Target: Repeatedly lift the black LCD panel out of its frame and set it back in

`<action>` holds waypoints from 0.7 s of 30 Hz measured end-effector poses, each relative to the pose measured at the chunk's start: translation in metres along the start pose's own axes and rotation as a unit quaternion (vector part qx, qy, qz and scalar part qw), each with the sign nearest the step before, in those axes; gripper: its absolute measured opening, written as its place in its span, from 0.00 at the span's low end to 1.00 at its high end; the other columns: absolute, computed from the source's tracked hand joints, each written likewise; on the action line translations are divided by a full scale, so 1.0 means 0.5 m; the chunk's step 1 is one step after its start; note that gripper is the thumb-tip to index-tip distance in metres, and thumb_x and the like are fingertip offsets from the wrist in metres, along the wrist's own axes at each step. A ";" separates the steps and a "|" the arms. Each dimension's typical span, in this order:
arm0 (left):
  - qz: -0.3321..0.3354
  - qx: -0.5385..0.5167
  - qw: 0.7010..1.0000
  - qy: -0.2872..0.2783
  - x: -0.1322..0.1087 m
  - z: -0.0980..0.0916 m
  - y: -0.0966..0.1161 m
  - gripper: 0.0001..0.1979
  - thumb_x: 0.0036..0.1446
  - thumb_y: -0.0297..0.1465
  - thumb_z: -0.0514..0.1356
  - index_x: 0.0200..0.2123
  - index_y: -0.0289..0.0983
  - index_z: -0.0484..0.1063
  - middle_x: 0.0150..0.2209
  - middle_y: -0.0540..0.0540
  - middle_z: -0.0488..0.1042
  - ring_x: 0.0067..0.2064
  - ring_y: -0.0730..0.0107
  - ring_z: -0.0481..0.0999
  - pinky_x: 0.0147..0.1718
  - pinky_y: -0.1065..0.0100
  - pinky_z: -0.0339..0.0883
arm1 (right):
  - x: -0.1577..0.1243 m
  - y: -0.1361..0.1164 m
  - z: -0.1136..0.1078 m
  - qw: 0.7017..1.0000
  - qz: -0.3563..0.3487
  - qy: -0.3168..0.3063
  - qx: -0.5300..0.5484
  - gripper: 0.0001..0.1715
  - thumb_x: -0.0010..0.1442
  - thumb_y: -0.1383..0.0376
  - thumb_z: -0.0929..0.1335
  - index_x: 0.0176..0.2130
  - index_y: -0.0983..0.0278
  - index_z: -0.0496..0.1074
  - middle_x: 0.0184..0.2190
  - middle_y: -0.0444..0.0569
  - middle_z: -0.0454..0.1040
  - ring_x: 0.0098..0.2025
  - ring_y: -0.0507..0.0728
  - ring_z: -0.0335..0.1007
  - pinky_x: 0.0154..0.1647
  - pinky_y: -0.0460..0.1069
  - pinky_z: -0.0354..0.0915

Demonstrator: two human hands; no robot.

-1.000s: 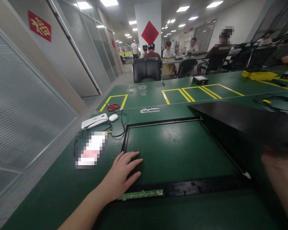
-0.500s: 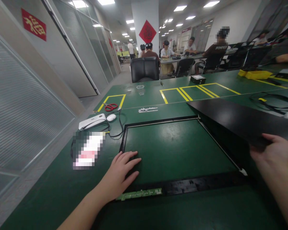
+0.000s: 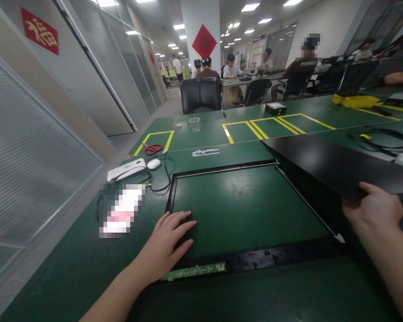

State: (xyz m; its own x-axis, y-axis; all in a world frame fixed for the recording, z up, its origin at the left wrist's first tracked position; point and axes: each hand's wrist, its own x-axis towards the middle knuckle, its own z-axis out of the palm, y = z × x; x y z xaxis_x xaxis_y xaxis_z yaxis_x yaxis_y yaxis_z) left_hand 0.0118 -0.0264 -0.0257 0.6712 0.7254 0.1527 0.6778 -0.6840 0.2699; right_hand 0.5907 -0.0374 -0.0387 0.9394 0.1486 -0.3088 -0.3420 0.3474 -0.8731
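A black rectangular frame (image 3: pixel 226 167) lies flat on the green table (image 3: pixel 235 210), with green tabletop showing through its middle. My left hand (image 3: pixel 173 239) rests over the frame's left side near the front corner, palm down and fingers spread. Below that hand, a narrow green circuit board (image 3: pixel 196 271) lies along the frame's wide front bar. On the right, my right hand (image 3: pixel 374 208) grips the near edge of a thin black panel (image 3: pixel 336 161), thumb on top. The panel is tilted, with its near edge raised; the fingers beneath it are partly hidden.
Left of the frame are a white power strip (image 3: pixel 126 170), a white mouse (image 3: pixel 153 164), cables and red-handled scissors (image 3: pixel 153 149). Farther back stand a clear plastic cup (image 3: pixel 195 125) and a small black box (image 3: pixel 276 108). Black cable (image 3: pixel 386 138) lies coiled at right. People sit beyond.
My right hand and the panel's near edge have shifted slightly left and up. The left hand stays on the frame. The whole view has moved a little.
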 end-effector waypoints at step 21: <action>0.004 -0.007 1.000 0.002 0.002 -0.002 0.002 0.21 0.73 0.35 0.55 0.66 0.47 0.74 0.69 0.39 0.72 0.69 0.46 0.70 0.70 0.34 0.54 | -0.053 -0.006 0.012 1.000 -0.004 0.004 0.015 0.31 0.41 0.84 0.69 0.40 0.58 0.62 0.47 0.38 0.75 0.41 0.54 0.82 0.36 0.52 0.80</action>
State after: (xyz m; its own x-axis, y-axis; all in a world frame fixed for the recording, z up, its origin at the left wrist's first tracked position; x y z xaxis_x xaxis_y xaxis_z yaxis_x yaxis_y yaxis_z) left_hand 0.0126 -0.0261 -0.0242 0.6760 0.7196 0.1587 0.6678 -0.6893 0.2810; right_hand 0.5667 -0.0367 -0.0255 0.9424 0.1381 -0.3047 -0.3345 0.3757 -0.8643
